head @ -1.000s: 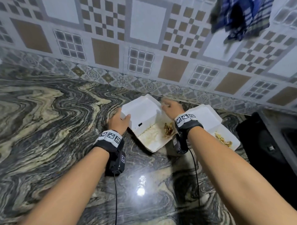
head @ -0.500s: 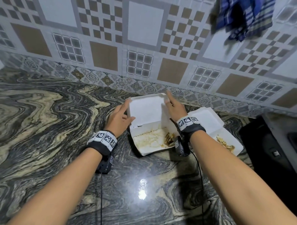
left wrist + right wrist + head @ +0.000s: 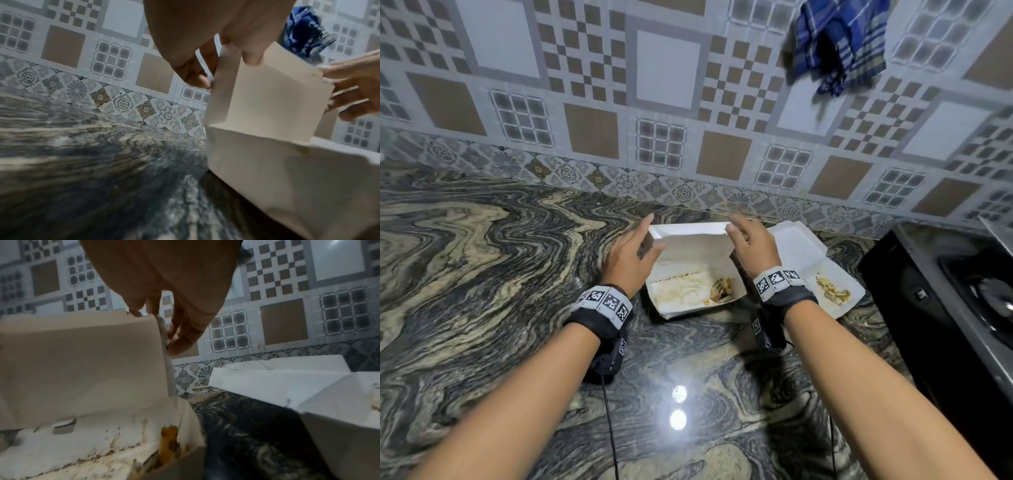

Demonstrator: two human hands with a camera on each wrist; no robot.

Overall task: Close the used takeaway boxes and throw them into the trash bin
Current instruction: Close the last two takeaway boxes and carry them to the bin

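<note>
Toward the back edge of the counter (image 3: 482, 274), close under the tiled wall, the nearer takeaway box (image 3: 693, 274) sits with its lid (image 3: 690, 245) stood almost upright and food scraps (image 3: 720, 289) in the tray. The left hand (image 3: 628, 255) pinches the lid's left edge, thumb on the inside face and fingers behind; the right hand (image 3: 751, 245) has its fingertips curled over the lid's top right corner. The box looks like thin white foam or card: very light, a bit springy at the hinge, and easy to dent or crack, so holding it by the stiffer rim and corners, as both hands do, seems wiser than pressing the flat middle. Greasy smears inside could make the tray slippery. A second box (image 3: 822, 270) lies open flat just to the right, with scraps too. No trash bin is in view.
</note>
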